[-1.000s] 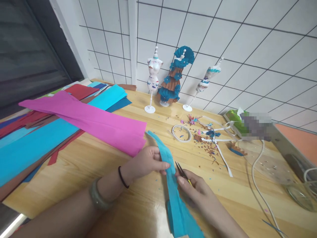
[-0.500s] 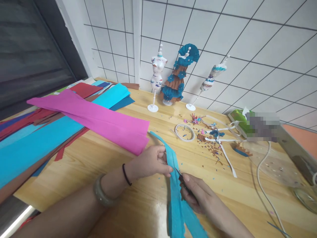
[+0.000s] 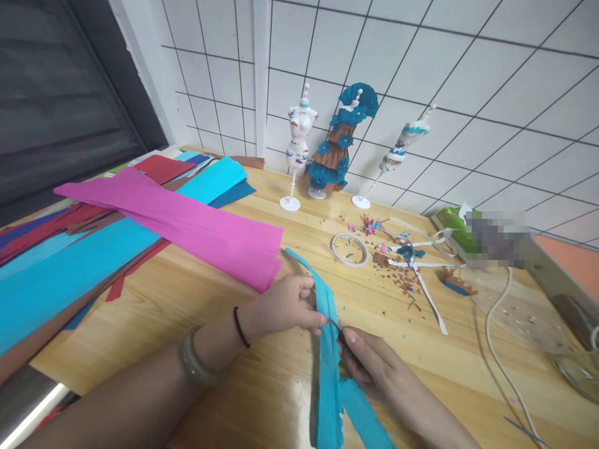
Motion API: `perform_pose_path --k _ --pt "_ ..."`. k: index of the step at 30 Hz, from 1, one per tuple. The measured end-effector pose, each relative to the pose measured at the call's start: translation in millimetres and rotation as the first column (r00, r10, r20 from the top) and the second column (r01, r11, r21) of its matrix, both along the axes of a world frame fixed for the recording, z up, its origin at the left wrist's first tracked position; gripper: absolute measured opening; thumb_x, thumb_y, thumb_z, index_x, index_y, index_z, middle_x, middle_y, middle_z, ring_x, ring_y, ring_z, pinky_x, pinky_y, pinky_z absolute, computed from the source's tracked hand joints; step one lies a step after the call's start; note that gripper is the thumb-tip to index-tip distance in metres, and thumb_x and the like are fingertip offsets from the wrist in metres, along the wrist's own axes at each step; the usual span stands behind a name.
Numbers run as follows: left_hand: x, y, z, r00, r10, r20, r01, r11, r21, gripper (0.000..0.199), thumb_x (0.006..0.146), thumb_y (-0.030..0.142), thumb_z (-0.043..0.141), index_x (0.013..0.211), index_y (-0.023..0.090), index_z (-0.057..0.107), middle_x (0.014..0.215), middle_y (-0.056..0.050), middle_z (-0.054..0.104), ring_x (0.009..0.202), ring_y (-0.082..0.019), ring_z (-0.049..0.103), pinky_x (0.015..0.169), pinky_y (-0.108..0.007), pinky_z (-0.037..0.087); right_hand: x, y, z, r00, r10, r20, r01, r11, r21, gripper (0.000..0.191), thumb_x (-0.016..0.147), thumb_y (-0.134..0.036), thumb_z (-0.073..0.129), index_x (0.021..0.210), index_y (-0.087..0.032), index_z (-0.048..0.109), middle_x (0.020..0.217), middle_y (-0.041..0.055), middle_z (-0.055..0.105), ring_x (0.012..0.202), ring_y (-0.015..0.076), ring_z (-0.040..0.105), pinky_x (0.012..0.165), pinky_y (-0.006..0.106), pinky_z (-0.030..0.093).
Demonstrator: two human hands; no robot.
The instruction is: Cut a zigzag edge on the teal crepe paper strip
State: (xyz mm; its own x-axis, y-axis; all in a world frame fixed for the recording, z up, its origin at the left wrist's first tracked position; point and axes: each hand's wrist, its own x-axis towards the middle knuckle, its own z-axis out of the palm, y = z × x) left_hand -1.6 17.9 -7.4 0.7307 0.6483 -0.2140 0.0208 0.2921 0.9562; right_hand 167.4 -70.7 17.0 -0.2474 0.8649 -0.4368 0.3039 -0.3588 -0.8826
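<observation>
My left hand (image 3: 292, 304) is closed on a long turquoise crepe paper strip (image 3: 327, 380), pinching its left edge between thumb and fingers. The strip's narrow tip curves up past my fingers, and its lower part runs out of view at the bottom. Small dark scissors (image 3: 340, 332) are gripped in my right hand (image 3: 374, 365), their blade tips at the strip's right edge just beside my left thumb. Part of their handles is hidden by my fingers. Below the scissors, that edge looks jagged, and another turquoise piece (image 3: 367, 416) hangs under my right hand.
Magenta paper (image 3: 201, 231) lies over stacked coloured sheets (image 3: 93, 262) at left. Behind stand two bare mannequins (image 3: 298, 143), (image 3: 402, 146) and one in a blue-brown paper dress (image 3: 339, 146). A tape roll (image 3: 349, 250), paper scraps (image 3: 402, 274) and a white cable (image 3: 491, 324) lie right.
The scissors' blades have shifted slightly up and left against the strip's edge. The strip's lower part has swung a little left, widening the gap to the other piece.
</observation>
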Motion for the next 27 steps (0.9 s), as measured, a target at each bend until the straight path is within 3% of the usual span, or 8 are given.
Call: perform_pose_path --k 27 --pt "-2 0 10.3 0.996 0.017 -0.082 -0.013 0.999 0.047 0.024 0.068 0.031 0.063 0.071 0.014 0.047 0.06 0.002 0.055 0.052 -0.011 0.059 0.05 -0.022 0.047 -2 2 -1.1 0.999 0.031 0.039 -0.03 0.999 -0.015 0.041 0.09 -0.049 0.029 0.071 -0.017 0.046 0.052 -0.0072 0.029 0.047 0.0082 0.025 0.043 0.021 0.022"
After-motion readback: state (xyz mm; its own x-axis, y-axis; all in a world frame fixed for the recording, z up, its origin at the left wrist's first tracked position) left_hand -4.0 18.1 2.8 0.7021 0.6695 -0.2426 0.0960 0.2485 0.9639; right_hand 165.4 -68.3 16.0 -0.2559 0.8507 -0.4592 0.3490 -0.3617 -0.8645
